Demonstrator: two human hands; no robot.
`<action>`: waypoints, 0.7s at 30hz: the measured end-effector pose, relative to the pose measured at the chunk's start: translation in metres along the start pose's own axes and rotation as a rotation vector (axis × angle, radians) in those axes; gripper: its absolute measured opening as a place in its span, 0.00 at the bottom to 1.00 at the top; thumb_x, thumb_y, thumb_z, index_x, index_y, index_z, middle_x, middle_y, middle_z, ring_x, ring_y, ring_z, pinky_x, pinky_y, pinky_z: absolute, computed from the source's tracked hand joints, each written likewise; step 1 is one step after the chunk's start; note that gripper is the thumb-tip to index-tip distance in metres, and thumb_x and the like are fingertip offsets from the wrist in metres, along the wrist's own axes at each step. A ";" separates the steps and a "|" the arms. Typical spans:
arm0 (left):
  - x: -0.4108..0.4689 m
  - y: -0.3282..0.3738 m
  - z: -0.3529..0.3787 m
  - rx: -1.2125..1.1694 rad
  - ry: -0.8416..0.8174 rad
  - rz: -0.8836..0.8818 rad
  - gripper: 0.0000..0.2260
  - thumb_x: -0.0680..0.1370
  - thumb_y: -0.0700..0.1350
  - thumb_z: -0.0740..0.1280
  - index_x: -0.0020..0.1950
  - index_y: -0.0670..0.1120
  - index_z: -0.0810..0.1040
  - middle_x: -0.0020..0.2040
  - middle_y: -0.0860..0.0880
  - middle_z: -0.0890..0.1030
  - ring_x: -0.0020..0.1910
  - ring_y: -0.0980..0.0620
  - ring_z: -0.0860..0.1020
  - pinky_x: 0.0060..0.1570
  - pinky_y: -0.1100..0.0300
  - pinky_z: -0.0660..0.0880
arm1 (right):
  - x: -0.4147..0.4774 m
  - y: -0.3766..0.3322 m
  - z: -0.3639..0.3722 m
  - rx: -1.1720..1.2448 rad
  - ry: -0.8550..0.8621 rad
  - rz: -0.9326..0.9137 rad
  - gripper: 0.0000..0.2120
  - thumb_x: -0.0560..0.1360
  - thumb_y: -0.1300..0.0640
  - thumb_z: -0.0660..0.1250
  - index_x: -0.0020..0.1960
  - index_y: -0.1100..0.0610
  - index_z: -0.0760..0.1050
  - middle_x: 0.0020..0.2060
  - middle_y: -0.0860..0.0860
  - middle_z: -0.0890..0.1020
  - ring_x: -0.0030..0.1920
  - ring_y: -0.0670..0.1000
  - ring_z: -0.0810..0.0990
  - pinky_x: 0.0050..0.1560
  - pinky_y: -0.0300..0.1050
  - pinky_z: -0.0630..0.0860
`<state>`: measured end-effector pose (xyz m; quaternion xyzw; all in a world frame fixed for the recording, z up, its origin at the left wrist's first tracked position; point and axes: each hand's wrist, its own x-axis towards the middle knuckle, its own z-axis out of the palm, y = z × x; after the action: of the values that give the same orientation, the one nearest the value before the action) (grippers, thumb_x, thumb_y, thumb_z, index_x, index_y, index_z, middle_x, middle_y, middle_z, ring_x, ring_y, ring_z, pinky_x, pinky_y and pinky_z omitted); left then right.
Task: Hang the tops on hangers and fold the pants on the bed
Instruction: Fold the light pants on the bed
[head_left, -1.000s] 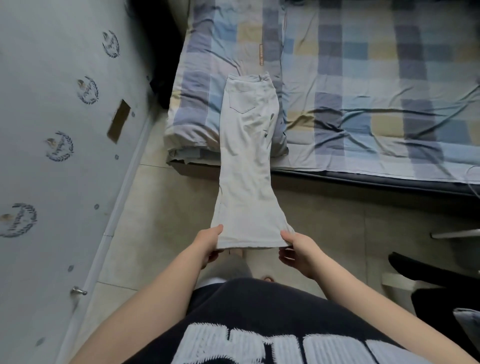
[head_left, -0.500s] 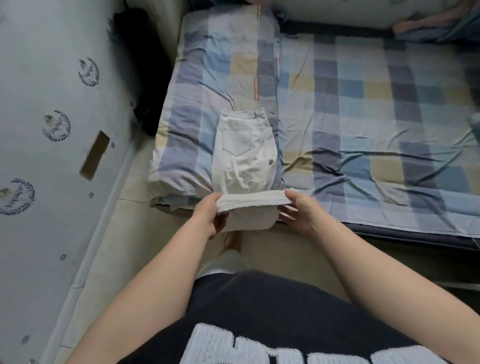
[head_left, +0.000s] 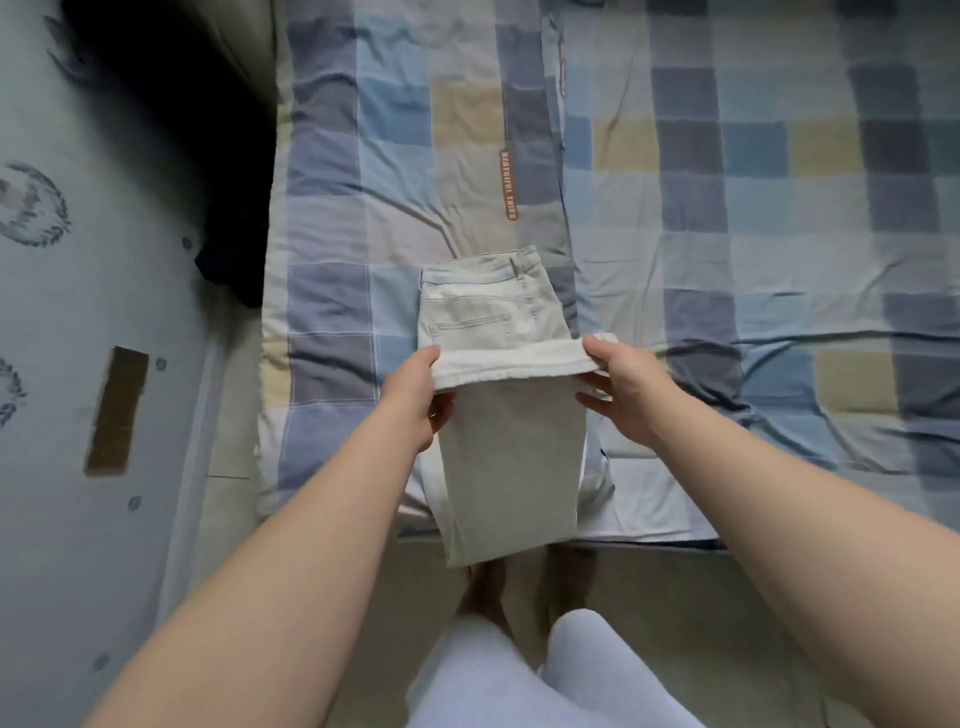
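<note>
Head: L-hand (head_left: 410, 400), R-hand (head_left: 626, 389) round pants hem (head_left: 511, 366).

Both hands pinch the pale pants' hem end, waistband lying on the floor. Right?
No: the head view shows the waistband lying on the bed, not the floor. The left hand and right hand do pinch the hem end.
</note>
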<state>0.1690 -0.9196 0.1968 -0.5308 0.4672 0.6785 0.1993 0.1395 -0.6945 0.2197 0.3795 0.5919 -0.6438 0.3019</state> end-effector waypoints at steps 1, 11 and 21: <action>0.018 0.007 0.008 -0.006 0.014 0.008 0.15 0.76 0.48 0.69 0.61 0.47 0.81 0.45 0.49 0.82 0.35 0.52 0.78 0.32 0.62 0.75 | 0.021 -0.007 0.005 -0.013 -0.001 -0.003 0.04 0.81 0.53 0.65 0.50 0.52 0.77 0.45 0.48 0.81 0.52 0.51 0.80 0.51 0.48 0.77; 0.179 0.078 0.077 -0.022 0.068 0.170 0.11 0.79 0.50 0.68 0.60 0.48 0.80 0.47 0.48 0.82 0.36 0.53 0.79 0.29 0.64 0.75 | 0.223 -0.062 0.048 -0.121 -0.035 -0.122 0.06 0.81 0.51 0.65 0.55 0.52 0.76 0.49 0.49 0.81 0.51 0.50 0.79 0.49 0.48 0.77; 0.205 -0.003 0.078 0.185 -0.013 0.271 0.09 0.82 0.53 0.64 0.59 0.51 0.79 0.58 0.53 0.82 0.54 0.51 0.79 0.47 0.56 0.73 | 0.254 0.014 0.018 -0.195 -0.299 0.009 0.21 0.79 0.47 0.66 0.72 0.40 0.70 0.70 0.44 0.74 0.70 0.52 0.71 0.68 0.57 0.69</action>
<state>0.0565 -0.8983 0.0096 -0.4379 0.5935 0.6568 0.1570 0.0145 -0.6984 -0.0025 0.2509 0.5984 -0.6313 0.4248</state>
